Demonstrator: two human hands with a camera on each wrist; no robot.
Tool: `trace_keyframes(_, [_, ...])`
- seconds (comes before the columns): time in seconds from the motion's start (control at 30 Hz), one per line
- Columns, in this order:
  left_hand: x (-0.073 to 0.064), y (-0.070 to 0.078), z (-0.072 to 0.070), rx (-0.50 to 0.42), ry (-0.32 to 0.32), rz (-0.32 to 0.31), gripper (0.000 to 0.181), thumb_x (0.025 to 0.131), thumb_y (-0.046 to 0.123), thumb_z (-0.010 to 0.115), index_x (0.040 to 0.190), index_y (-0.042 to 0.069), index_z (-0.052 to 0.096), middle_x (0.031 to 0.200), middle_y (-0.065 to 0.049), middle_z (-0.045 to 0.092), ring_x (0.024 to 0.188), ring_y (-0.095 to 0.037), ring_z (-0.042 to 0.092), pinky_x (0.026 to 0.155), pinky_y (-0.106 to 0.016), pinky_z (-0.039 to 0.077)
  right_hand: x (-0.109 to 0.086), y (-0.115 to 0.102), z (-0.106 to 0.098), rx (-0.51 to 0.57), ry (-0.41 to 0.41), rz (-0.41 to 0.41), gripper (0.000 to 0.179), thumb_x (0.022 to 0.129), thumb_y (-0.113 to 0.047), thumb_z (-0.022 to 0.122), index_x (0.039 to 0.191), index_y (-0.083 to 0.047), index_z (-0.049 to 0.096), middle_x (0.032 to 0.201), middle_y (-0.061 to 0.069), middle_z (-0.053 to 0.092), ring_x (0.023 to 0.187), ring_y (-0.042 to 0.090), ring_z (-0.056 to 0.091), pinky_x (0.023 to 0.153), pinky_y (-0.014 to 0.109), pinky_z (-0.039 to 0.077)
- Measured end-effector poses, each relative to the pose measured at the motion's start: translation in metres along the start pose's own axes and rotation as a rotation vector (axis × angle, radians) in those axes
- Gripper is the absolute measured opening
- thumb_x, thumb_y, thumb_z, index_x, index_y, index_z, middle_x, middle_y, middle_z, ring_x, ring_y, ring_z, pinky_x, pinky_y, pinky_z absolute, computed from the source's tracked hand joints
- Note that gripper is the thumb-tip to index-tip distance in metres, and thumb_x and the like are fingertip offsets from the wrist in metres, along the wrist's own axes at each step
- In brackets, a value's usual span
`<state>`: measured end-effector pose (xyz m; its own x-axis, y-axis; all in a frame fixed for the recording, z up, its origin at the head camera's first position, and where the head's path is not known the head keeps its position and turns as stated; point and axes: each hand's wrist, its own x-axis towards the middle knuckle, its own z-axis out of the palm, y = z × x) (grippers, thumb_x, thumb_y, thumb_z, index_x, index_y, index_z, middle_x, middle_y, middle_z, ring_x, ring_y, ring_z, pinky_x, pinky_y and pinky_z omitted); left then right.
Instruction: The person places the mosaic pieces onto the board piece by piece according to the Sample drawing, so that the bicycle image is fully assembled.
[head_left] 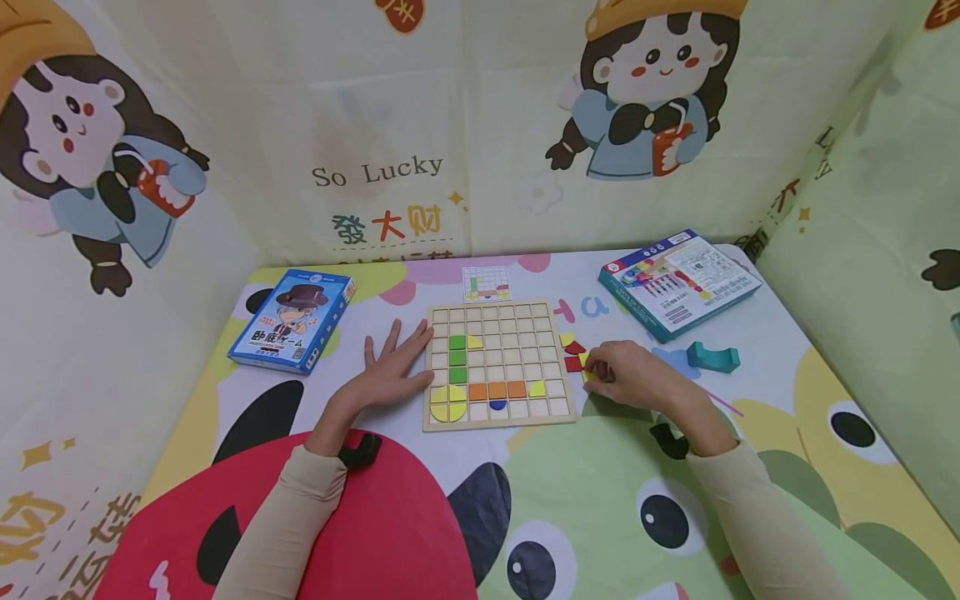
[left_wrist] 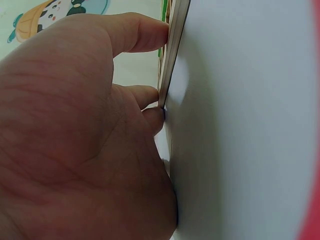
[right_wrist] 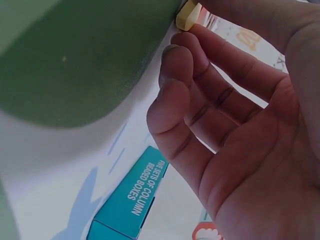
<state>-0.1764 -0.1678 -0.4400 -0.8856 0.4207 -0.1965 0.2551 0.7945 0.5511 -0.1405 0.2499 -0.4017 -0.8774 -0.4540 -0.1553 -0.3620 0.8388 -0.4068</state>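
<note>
A square wooden grid board lies on the table. On it sit green squares, orange squares, a yellow circle made of quarter pieces, a blue half-round and two other yellow pieces. My left hand, fingers spread, touches the board's left edge; the left wrist view shows the thumb against that edge. Beyond the board's right side, my right hand pinches a small yellow piece between thumb and index finger, close to the tabletop. Loose red pieces and another yellow piece lie beside it.
A small card with a printed coloured grid lies behind the board. At the left is a blue game box. A teal-edged box lies at the back right, with a teal arch-shaped block in front of it.
</note>
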Motion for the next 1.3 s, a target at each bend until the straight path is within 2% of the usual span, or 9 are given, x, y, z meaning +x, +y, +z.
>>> trace_keyframes(0.2, [0.000,0.000,0.000,0.003,0.000,0.000,0.086,0.101,0.045,0.060,0.172,0.021,0.017,0.182,-0.003,0.006,0.166,-0.040,-0.019,0.121,-0.074,-0.025,-0.001,-0.003,-0.001,-0.019,0.013,-0.002,0.025,0.092,-0.022,0.083,0.112,-0.009,0.077,0.090,-0.001,0.067,0.085,0.014,0.057,0.075,0.028,0.053])
trace_keyframes(0.37, [0.000,0.001,0.000,0.002,-0.002,-0.002,0.087,0.100,0.045,0.060,0.172,0.021,0.016,0.182,-0.003,0.006,0.166,-0.040,-0.019,0.121,-0.074,-0.025,0.000,-0.016,0.000,-0.025,0.021,0.003,0.025,0.092,-0.024,0.084,0.112,-0.010,0.077,0.090,-0.002,0.067,0.084,0.014,0.058,0.074,0.026,0.053])
trace_keyframes(0.63, [0.001,-0.001,0.001,-0.002,-0.007,-0.002,0.086,0.101,0.045,0.058,0.172,0.020,0.016,0.182,-0.003,0.006,0.166,-0.039,-0.020,0.121,-0.074,-0.026,0.004,-0.034,0.009,-0.037,0.038,-0.045,0.025,0.092,-0.023,0.083,0.112,-0.009,0.076,0.091,-0.002,0.069,0.084,0.013,0.058,0.074,0.026,0.054])
trace_keyframes(0.8, [0.001,-0.002,0.001,0.006,-0.007,-0.003,0.086,0.101,0.046,0.058,0.172,0.021,0.016,0.182,-0.003,0.005,0.166,-0.039,-0.020,0.121,-0.074,-0.026,0.008,-0.041,0.014,-0.040,0.035,-0.038,0.025,0.092,-0.026,0.084,0.110,-0.011,0.076,0.088,-0.002,0.066,0.082,0.013,0.056,0.071,0.025,0.051])
trace_keyframes(1.0, [0.000,-0.002,0.000,0.016,-0.008,0.001,0.085,0.102,0.046,0.057,0.172,0.020,0.016,0.182,-0.003,0.006,0.166,-0.038,-0.020,0.122,-0.073,-0.025,0.012,-0.044,0.020,-0.048,0.038,-0.030,0.025,0.093,-0.027,0.083,0.110,-0.011,0.076,0.087,-0.002,0.062,0.080,0.013,0.054,0.070,0.025,0.046])
trace_keyframes(1.3, [0.000,-0.002,0.000,0.015,-0.010,0.002,0.085,0.102,0.047,0.057,0.172,0.021,0.016,0.182,-0.002,0.006,0.166,-0.038,-0.020,0.122,-0.073,-0.025,0.012,-0.046,0.025,-0.055,0.061,-0.050,0.024,0.092,-0.027,0.083,0.109,-0.011,0.075,0.089,-0.002,0.062,0.079,0.011,0.055,0.072,0.026,0.048])
